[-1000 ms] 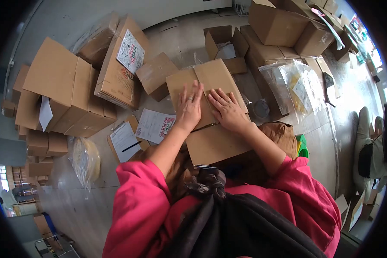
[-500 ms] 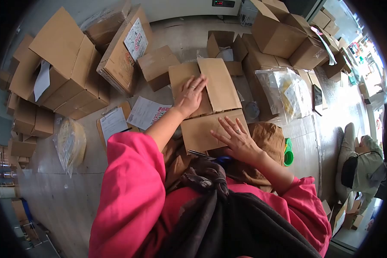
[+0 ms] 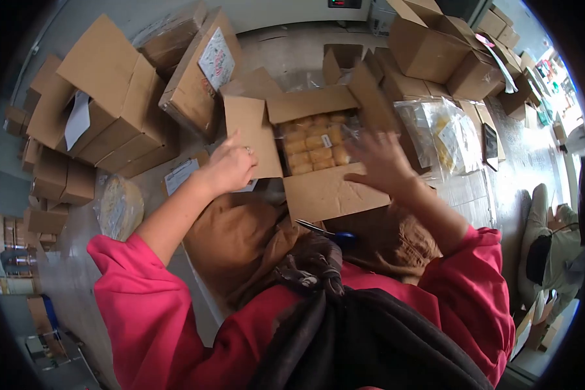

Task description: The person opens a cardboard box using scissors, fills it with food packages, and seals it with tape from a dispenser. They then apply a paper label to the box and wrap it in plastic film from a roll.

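Observation:
In front of me an open cardboard box has its flaps folded outward. Rows of golden-brown bread rolls lie inside under clear plastic with a small white label. My left hand is at the left flap, fingers mostly bent against its outer edge. Over the right side of the box, my right hand is spread and blurred, near the right flap. Scissors with a blue handle rest by my lap, just below the near flap.
Open cartons stand to the left, and more boxes at the upper right. A clear plastic bag and a phone lie to the right. A wrapped yellowish round item sits left. Another person is at far right.
The box has gone from closed flaps to open, showing the rolls. My left hand has moved left and my right hand up and to the right.

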Tool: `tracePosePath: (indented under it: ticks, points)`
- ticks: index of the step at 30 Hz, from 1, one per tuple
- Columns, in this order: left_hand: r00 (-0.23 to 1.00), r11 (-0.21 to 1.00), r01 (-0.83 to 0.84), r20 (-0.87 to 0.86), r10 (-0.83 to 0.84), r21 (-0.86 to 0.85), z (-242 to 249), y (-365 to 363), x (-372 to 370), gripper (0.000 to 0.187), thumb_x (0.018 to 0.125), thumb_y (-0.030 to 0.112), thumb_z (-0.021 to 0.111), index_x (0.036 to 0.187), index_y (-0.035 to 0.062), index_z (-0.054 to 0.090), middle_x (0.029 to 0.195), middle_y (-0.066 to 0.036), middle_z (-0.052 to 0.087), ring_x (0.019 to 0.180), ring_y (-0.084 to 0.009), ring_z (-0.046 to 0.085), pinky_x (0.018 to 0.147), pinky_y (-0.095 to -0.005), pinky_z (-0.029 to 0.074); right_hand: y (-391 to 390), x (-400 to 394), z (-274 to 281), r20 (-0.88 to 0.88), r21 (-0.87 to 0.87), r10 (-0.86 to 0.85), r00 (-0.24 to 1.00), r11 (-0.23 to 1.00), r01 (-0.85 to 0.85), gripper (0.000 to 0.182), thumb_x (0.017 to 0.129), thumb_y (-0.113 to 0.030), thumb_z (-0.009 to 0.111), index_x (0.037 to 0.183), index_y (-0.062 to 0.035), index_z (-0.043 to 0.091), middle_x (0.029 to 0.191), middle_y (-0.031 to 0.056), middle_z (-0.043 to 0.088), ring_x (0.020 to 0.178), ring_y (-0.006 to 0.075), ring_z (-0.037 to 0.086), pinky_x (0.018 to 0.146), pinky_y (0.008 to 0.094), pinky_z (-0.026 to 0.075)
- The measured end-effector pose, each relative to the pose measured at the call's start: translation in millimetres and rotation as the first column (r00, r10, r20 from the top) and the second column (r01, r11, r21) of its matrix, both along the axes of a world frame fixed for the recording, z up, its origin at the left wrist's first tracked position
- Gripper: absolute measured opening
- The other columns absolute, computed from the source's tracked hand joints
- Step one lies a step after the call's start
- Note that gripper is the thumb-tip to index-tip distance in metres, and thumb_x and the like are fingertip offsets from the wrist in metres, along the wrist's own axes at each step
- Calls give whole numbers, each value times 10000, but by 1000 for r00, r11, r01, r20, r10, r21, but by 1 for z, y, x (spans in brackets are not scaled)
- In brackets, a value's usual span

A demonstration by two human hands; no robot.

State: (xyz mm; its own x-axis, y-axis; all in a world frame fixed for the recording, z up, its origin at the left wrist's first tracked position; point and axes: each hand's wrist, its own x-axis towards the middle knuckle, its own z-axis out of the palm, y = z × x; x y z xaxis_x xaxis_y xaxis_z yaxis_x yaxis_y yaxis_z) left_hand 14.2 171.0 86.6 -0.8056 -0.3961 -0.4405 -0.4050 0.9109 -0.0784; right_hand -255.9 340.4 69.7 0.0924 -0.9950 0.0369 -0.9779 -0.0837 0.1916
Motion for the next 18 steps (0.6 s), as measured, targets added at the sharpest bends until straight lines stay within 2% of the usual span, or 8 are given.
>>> tracePosePath:
  ticks: [6, 8, 12, 13, 14, 16, 17, 18]
  points:
    - [844, 963, 249, -466, -267, -101, -56, 20, 7, 795, 710, 336, 682, 1395, 202, 301, 1296, -117, 448, 1215, -348, 366, 1036, -448, 287, 15, -49, -1, -107, 437, -34, 994, 896, 78, 1133, 482, -488, 799, 1422, -284, 201, 1444, 180, 191, 1301, 422, 239, 977, 662, 235]
    - [826, 969, 216, -507, -246, -118, -69, 31, 1, 767, 718, 339, 677, 1384, 200, 323, 1286, -123, 455, 1221, -341, 369, 1036, -448, 287, 26, -55, -14, -116, 378, 129, 985, 923, -76, 1284, 417, -508, 828, 1439, -300, 78, 1461, 190, 158, 1314, 463, 181, 960, 699, 220]
    - [751, 982, 188, -646, -135, 15, -75, 28, 2, 715, 759, 340, 637, 1380, 169, 328, 1206, -154, 511, 1151, -338, 452, 996, -508, 311, 38, -71, -16, 227, 177, 137, 964, 968, -179, 1020, 577, -420, 788, 1416, -243, 236, 1423, 177, 257, 1305, 395, 270, 1011, 623, 239]
    - [603, 977, 172, -797, -4, 126, -79, 21, 0, 696, 790, 329, 611, 1381, 123, 309, 1158, -186, 532, 1105, -353, 491, 967, -530, 331, 36, -78, -25, 497, 103, 50, 866, 988, -116, 858, 670, -300, 745, 1394, -187, 299, 1379, 182, 326, 1288, 353, 313, 1026, 563, 263]
    - [607, 977, 177, -795, -13, 120, -83, 16, -3, 696, 790, 329, 611, 1381, 123, 309, 1158, -186, 532, 1105, -353, 491, 967, -530, 331, 34, -84, -34, 501, 95, 49, 864, 989, -111, 858, 670, -300, 745, 1394, -187, 299, 1379, 182, 326, 1288, 353, 313, 1026, 563, 263]
    - [605, 910, -183, -687, 402, 372, -86, 16, -15, 666, 811, 313, 597, 1366, 74, 315, 1118, -213, 536, 1056, -379, 503, 929, -505, 364, 22, -64, -34, 736, -48, -116, 666, 974, 223, 816, 698, -221, 724, 1390, -145, 298, 1355, 193, 354, 1255, 348, 355, 1020, 510, 289]
    - [575, 921, -274, -720, 388, 277, -81, 16, -26, 650, 819, 268, 595, 1361, 50, 308, 1061, -225, 549, 965, -373, 540, 848, -463, 420, 9, -57, -43, 620, -316, 46, 783, 928, 196, 799, 701, -187, 723, 1388, -184, 314, 1376, 177, 336, 1239, 360, 363, 1006, 470, 311]
    - [588, 925, -266, -715, 378, 270, -83, 10, -34, 650, 819, 268, 595, 1361, 50, 308, 1061, -225, 549, 965, -373, 540, 848, -463, 420, -2, -51, -49, 458, -390, 26, 889, 904, 174, 803, 690, -225, 735, 1381, -248, 328, 1416, 163, 276, 1279, 368, 306, 1018, 498, 294]
